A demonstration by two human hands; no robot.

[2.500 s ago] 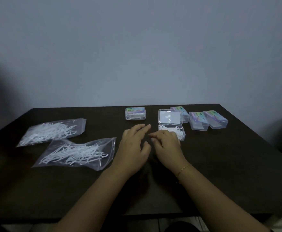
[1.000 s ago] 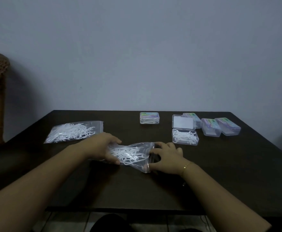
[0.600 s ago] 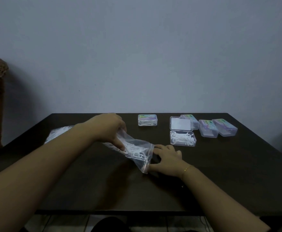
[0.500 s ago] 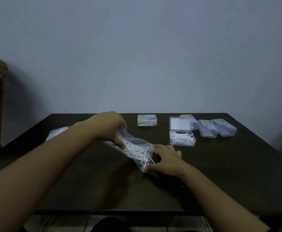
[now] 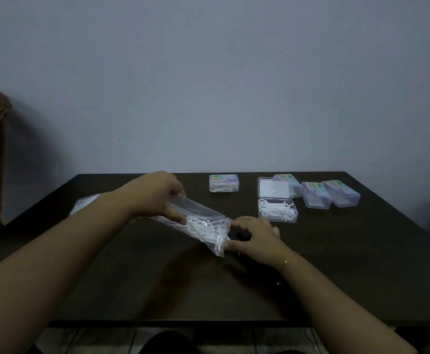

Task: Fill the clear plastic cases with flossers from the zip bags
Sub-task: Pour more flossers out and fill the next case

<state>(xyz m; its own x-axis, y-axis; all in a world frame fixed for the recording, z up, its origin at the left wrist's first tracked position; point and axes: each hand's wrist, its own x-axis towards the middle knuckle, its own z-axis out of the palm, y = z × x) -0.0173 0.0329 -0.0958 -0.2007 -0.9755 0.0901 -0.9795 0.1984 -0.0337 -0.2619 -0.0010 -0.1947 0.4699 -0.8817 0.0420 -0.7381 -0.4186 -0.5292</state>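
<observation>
Compared with a second ago, when the zip bag [image 5: 198, 223] lay flat on the dark table [image 5: 349, 264], I now see its left end raised: my left hand [image 5: 155, 195] grips that end with fingers curled round the plastic and holds it up, so the bag slopes down to the right. My right hand [image 5: 253, 237] stays low at the bag's lower right end, thumb and fingers pinching the edge near the tabletop. The white flossers [image 5: 203, 228] have slid toward that lower end since then.

The bag is clear, crinkled and half slack, sitting near the middle of the table. Just to the right and farther off, the open case [image 5: 277, 213] holds a loose heap of flossers, its lid [image 5: 275, 188] tipped back. A closed case [image 5: 224, 183] sits farther left of it, and three more cases [image 5: 316, 194] lie at the far right. The second zip bag [image 5: 85, 203] shows behind my left forearm.
</observation>
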